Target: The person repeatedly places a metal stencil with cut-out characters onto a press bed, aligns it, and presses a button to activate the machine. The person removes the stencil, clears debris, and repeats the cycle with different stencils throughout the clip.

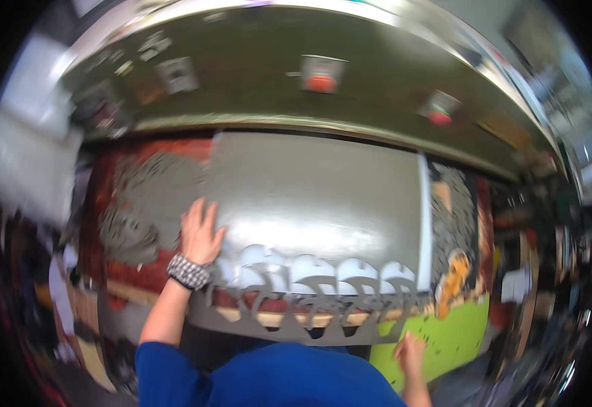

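A large smooth grey sheet (323, 183) lies on a pale board (424, 224), with rounded shapes cut out along its near edge, where the pale backing shows through. From there a strip of cut-out grey sheet (269, 330) hangs over the table's front edge toward me. My left hand (201, 234), a black-and-white checked band at its wrist, rests with fingers spread at the sheet's left edge. My right hand (411, 351) is closed, beside the strip's right end and over a lime-green panel (455, 332). Whether it grips the strip is blurred.
Grey offcuts (150, 197) are heaped on the red surface at left, and more dark offcuts (452, 203) lie at right. Near these is an orange-yellow tool (454, 277) of unclear kind. A green upright panel (242, 68) with small pictures rises behind the table.
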### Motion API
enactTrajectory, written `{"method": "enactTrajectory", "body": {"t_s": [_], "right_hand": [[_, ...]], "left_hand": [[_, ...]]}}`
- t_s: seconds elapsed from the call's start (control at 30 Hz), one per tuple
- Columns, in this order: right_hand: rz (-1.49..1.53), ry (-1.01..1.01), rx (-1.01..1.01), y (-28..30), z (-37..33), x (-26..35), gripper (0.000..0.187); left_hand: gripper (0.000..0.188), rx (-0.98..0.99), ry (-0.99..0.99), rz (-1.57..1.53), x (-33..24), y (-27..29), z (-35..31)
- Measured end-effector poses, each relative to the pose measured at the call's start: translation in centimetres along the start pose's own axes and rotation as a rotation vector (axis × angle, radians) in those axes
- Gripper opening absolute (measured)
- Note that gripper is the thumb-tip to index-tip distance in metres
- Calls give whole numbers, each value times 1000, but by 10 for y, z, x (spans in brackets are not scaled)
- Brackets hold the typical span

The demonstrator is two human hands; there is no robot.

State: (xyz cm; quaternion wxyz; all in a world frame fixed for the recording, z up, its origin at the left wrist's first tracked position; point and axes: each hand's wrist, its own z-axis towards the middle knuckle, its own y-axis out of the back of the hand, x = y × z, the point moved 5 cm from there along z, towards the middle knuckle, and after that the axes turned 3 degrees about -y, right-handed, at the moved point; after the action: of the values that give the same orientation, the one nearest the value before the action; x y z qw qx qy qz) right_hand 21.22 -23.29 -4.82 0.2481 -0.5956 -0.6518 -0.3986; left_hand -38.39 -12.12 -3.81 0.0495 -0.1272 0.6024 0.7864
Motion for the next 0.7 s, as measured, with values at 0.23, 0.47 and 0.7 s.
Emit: {"method": "enactTrajectory", "body": {"t_s": [0.23,0.47,0.7], "right_hand": [[-994,302,-826,68,110,81,80],[-934,327,-730,70,114,76,90],[-356,466,-576,87,97,96,96]], "left_hand": [[62,85,19,66,-20,-19,-30],[52,52,92,179,-13,-38,-58],[55,26,63,76,-28,-24,-50]]}}
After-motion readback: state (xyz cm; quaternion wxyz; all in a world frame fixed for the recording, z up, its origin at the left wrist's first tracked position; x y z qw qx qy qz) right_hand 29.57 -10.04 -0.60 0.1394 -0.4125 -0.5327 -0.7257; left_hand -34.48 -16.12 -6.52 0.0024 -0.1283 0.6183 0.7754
